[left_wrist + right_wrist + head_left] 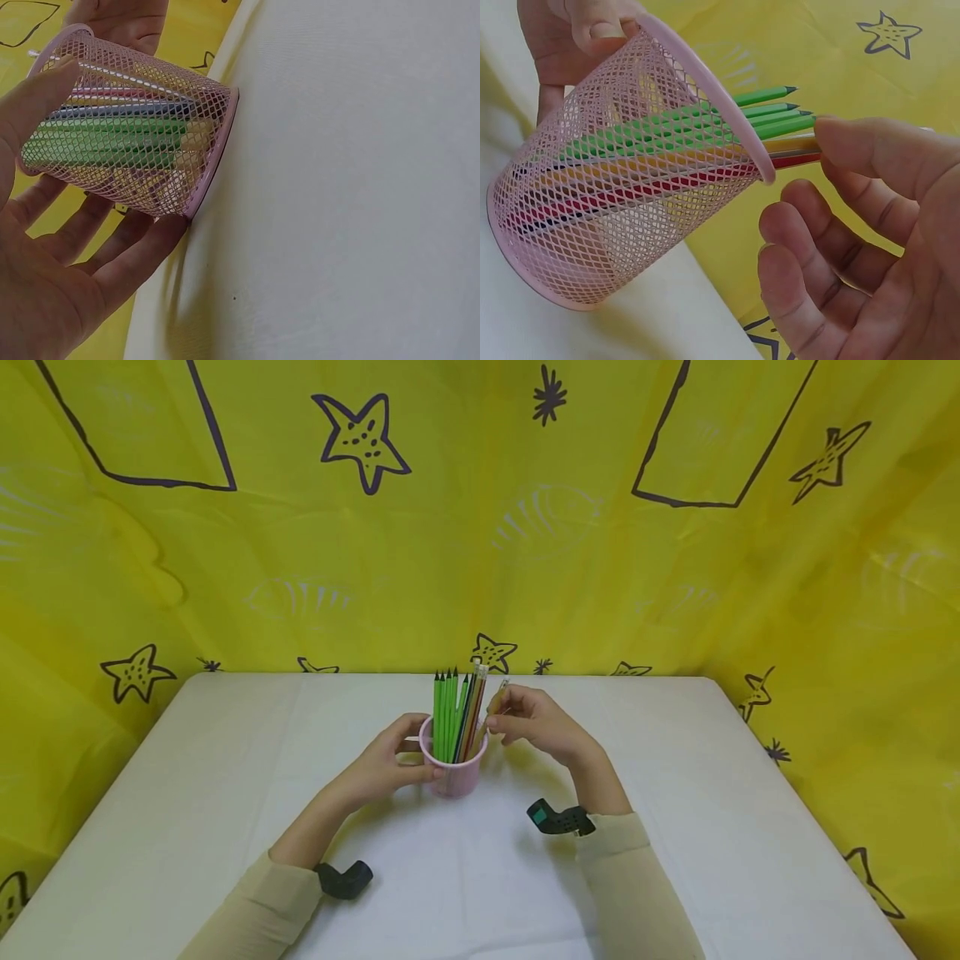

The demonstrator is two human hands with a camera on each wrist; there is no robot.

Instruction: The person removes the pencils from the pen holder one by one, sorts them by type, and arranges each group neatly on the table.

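My left hand (390,762) grips a pink mesh pencil cup (453,782) from the left side, thumb across the front and fingers round the back. The cup stands near the middle of the white table, its mesh wall (150,82) see-through. Inside are several green pencils (444,718) with dark points up, and a few darker and red ones (471,714) with white eraser ends up. At the cup's right rim my right hand (543,722) pinches a yellow pencil (799,144) between thumb and index finger. The pencil's lower part lies inside the cup; the other fingers are loosely bent.
The white table (675,877) reaches back to a yellow curtain (450,568) printed with stars and fish. A black wrist camera (558,818) sits on the right wrist, and another black camera (345,880) on the left. Both forearms wear beige sleeves (255,902).
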